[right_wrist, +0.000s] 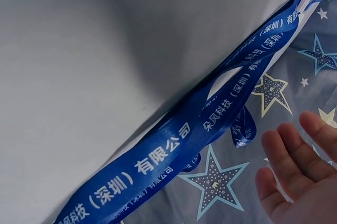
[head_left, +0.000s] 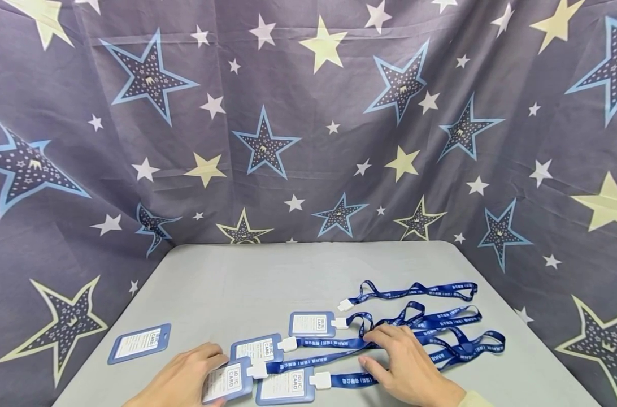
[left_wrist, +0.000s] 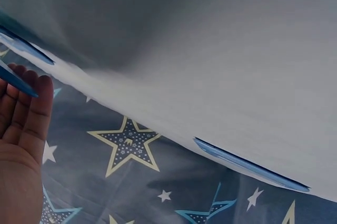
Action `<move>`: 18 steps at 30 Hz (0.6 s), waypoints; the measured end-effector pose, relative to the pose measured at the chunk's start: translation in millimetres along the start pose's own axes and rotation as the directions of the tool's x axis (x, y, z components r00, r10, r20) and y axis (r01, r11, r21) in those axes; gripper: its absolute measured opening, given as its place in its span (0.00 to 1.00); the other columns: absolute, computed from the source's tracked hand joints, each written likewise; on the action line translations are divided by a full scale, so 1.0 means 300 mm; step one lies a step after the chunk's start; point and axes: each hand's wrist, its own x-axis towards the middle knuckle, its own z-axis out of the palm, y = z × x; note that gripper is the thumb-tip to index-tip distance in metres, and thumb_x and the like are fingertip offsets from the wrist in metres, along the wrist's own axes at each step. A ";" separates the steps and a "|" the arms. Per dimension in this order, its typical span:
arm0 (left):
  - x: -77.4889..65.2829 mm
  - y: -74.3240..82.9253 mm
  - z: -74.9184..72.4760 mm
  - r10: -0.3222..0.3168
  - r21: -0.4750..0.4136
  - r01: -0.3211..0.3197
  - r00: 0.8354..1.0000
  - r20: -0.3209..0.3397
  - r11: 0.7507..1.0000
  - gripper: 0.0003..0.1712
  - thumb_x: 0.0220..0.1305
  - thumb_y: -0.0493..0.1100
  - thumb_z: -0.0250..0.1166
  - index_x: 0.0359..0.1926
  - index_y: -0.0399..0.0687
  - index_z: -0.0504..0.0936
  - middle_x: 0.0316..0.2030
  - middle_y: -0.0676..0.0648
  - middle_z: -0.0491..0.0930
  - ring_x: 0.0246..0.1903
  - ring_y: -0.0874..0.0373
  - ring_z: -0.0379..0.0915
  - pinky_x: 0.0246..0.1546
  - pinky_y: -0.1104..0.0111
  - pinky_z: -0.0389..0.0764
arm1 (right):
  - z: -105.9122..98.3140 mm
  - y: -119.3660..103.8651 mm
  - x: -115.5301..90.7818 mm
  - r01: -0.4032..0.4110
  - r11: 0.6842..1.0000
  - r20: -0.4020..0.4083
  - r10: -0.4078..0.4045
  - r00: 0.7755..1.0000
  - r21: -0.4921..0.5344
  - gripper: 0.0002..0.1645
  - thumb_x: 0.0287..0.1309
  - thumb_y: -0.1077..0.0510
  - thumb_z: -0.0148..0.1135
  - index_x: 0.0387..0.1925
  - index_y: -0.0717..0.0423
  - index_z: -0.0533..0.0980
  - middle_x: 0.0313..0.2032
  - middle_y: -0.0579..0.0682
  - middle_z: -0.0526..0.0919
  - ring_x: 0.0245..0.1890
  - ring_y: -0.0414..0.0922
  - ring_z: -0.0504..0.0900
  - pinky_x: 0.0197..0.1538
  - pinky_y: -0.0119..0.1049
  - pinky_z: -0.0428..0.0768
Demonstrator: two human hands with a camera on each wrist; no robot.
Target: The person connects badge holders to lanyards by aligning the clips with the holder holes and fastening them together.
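Note:
My left hand (head_left: 191,370) grips a blue ID card holder (head_left: 230,381) by its left part, fingers at the upper edge and thumb at the lower. A white clip (head_left: 257,370) joins this holder to a blue lanyard (head_left: 313,362) running right. It overlaps two other holders, one behind (head_left: 257,349) and one in front (head_left: 286,387), both clipped to lanyards. My right hand (head_left: 405,362) is over the lanyard straps, thumb and fingers apart. In the right wrist view its fingers (right_wrist: 295,155) look loosely extended, beside a printed blue strap (right_wrist: 158,166); contact is unclear.
A holder without a lanyard (head_left: 139,343) lies at the table's left. Farther back are a clipped holder (head_left: 311,324) and a lanyard with a bare clip (head_left: 415,292). Several looped straps (head_left: 466,350) lie at the right. A star-patterned curtain (head_left: 288,113) surrounds the grey table (head_left: 237,277).

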 end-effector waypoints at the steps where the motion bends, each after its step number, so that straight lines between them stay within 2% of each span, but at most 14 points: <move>1: -0.002 0.001 -0.003 -0.007 -0.002 0.007 1.000 0.021 1.000 0.38 0.41 0.72 0.68 0.43 0.46 0.84 0.39 0.61 0.73 0.37 0.68 0.69 0.38 0.65 0.79 | 0.000 0.001 0.000 -0.001 1.000 -0.002 0.001 1.000 0.000 0.16 0.51 0.38 0.66 0.42 0.35 0.80 0.41 0.31 0.78 0.42 0.33 0.73 0.45 0.39 0.75; 5: -0.011 0.003 -0.008 -0.023 -0.020 0.025 0.996 0.087 0.999 0.47 0.41 0.80 0.61 0.45 0.45 0.83 0.40 0.60 0.73 0.38 0.66 0.70 0.38 0.64 0.80 | -0.002 0.003 0.000 0.002 1.000 -0.006 -0.002 1.000 -0.001 0.16 0.50 0.38 0.67 0.42 0.35 0.80 0.41 0.31 0.79 0.41 0.33 0.73 0.45 0.40 0.75; 12: -0.026 0.000 0.000 -0.018 -0.030 0.020 0.997 0.078 0.999 0.48 0.36 0.82 0.61 0.43 0.47 0.84 0.40 0.61 0.73 0.37 0.68 0.70 0.37 0.65 0.79 | -0.003 0.009 0.000 0.002 1.000 -0.010 -0.002 1.000 -0.002 0.16 0.50 0.39 0.67 0.42 0.35 0.80 0.41 0.30 0.78 0.42 0.33 0.73 0.45 0.40 0.74; 18: -0.036 -0.008 0.001 -0.015 -0.050 0.020 0.996 0.086 0.999 0.46 0.37 0.82 0.61 0.43 0.49 0.84 0.39 0.62 0.73 0.36 0.70 0.69 0.36 0.65 0.79 | -0.005 0.016 -0.001 -0.016 1.000 0.005 0.016 1.000 -0.005 0.16 0.50 0.40 0.68 0.42 0.35 0.80 0.40 0.29 0.78 0.42 0.33 0.73 0.46 0.40 0.75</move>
